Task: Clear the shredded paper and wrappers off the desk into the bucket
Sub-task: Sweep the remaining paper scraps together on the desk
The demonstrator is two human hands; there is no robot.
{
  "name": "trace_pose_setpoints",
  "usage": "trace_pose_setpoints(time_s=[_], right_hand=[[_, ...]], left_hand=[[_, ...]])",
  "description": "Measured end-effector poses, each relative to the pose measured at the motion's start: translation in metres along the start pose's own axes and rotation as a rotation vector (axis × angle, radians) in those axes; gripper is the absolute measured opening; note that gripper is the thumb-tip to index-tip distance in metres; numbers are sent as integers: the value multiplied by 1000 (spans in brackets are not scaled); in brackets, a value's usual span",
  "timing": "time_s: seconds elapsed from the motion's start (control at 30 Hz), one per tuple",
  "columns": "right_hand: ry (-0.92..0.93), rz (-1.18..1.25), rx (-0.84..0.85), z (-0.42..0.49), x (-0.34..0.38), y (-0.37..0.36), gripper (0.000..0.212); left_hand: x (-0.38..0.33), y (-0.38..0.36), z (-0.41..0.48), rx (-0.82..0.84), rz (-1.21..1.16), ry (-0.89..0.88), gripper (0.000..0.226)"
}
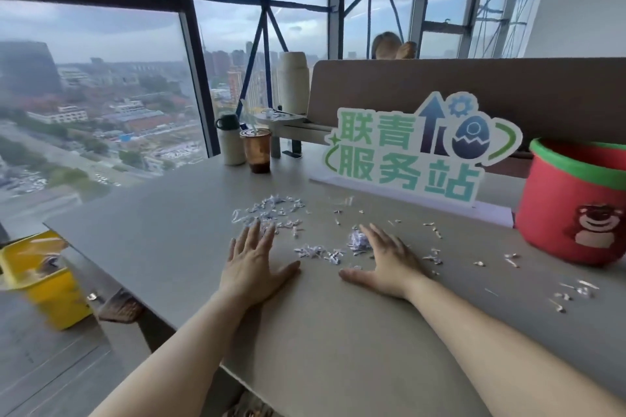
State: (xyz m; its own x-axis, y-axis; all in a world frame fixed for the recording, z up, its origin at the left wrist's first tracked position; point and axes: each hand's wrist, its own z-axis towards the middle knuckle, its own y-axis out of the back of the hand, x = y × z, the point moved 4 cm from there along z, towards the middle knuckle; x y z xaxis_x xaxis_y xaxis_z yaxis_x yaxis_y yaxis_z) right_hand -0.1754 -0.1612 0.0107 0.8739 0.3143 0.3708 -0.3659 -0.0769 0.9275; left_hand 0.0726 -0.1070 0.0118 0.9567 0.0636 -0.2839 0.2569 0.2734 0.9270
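Head view: left hand (pixel 252 261) and right hand (pixel 386 262) lie flat, fingers spread, on the desk (pixel 169 234) among shredded paper (pixel 267 211); the red bucket (pixel 572 206) stands far right.

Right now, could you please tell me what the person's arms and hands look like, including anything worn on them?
Both forearms are bare, with no sleeves in view. The left hand and right hand wear no gloves, rings, watch or bracelet.

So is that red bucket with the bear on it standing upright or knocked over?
Upright. The red bucket with the green rim stands on its base on the grey desk, open mouth up. Its contents are hidden.
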Motion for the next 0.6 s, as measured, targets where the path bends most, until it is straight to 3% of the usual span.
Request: trace_pose_setpoints(time_s=[0.3, 0.6], right_hand=[[4, -26, 17, 83, 17, -13, 123], [55, -53, 44, 149, 24, -18, 121]], left_hand=[[13, -16, 68, 22, 55, 35, 98], [24, -33, 132, 88, 46, 19, 99]])
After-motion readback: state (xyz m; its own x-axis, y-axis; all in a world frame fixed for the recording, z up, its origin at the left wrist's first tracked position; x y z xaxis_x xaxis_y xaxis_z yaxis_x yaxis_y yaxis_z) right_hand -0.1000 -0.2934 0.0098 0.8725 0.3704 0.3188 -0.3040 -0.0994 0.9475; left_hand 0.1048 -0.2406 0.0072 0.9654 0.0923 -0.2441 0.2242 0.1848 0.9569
